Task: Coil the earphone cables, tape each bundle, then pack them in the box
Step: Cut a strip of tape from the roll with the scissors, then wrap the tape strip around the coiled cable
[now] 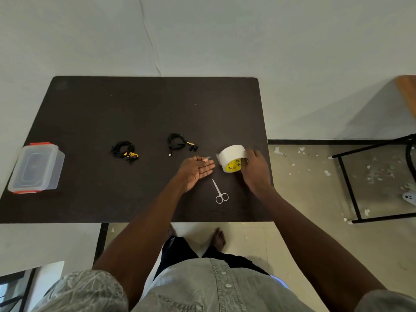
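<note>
Two coiled black earphone bundles lie on the dark table (90, 113): one with yellow parts (125, 150) at mid-left, another (180, 142) near the centre. A clear plastic box with red clips (36, 167) stands closed at the left edge. My right hand (255, 170) grips a white tape roll (231, 157) with a yellow core, resting on the table. My left hand (198, 170) is palm up, fingers apart, with a small piece of white tape (206, 159) stuck at its fingertips. Small silver scissors (220, 192) lie just below the two hands.
The table's front edge runs just below the scissors, and its right edge is close to the tape roll. A black metal frame (351, 188) stands on the littered floor to the right. My bare feet show under the table.
</note>
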The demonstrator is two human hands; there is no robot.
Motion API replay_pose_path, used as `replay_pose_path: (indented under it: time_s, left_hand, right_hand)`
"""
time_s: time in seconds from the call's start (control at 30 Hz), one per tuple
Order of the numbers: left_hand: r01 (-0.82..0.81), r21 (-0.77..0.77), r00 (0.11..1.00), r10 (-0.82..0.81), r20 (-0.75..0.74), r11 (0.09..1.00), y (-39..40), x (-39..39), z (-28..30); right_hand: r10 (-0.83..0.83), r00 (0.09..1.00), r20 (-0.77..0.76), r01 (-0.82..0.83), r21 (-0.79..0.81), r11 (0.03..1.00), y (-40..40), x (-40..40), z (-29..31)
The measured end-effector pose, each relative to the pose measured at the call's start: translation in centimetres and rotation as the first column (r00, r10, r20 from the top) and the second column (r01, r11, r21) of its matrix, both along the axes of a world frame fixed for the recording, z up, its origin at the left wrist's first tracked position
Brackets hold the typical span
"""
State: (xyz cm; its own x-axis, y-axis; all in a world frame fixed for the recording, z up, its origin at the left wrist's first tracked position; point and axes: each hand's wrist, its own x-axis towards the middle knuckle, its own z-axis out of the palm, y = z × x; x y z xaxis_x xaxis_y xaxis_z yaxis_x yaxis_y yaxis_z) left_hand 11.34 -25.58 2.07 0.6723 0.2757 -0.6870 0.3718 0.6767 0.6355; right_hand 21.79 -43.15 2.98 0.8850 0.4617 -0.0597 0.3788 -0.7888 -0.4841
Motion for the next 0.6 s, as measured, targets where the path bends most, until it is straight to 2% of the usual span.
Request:
replay_pose_path:
  time_s: [0.13, 0.27, 0.6]
  left_hand:
    - [-0.041, 0.08, 0.999, 0.042, -0.016, 0.996, 0.5, 0.0, -0.3]
    - [-0.054, 0.165, 0.998, 0.049, 0.034, 0.985, 0.8, -0.4, 0.4]
    - [0.069, 0.259, 0.988, -0.102, 0.117, 0.963, 1.2, -1.1, 2.3]
  right_hand:
    - [-0.005, 1.0, -0.006, 0.005, -0.031, 0.999, 0.2, 1.0, 0.2]
    - [-0.061, 0.988, -0.14, 0.042, -0.136, 0.99, 0.5, 2.1, 0.4]
    - [-0.104, 0.946, -0.306, 0.019, -0.269, 0.963, 0.9, 3.1, 0.4]
